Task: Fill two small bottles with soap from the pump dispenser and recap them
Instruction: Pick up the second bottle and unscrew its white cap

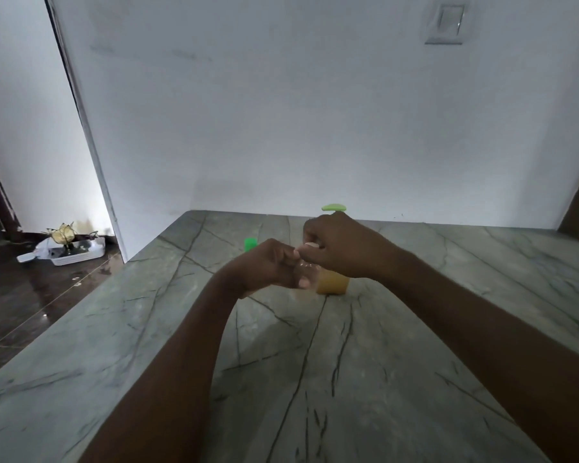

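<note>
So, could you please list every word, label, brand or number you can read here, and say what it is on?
No text can be read anywhere in this view.
pump dispenser: no label shows; it is mostly hidden behind the right hand.
small bottle: clear, no print visible.
green cap: plain.
wall plate: blank.

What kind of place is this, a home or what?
Probably a room in a home: a veined stone counter against a white wall with a switch plate, and a dark glossy floor beside it. The left hand grips a small clear bottle; the right hand pinches its top.
</note>
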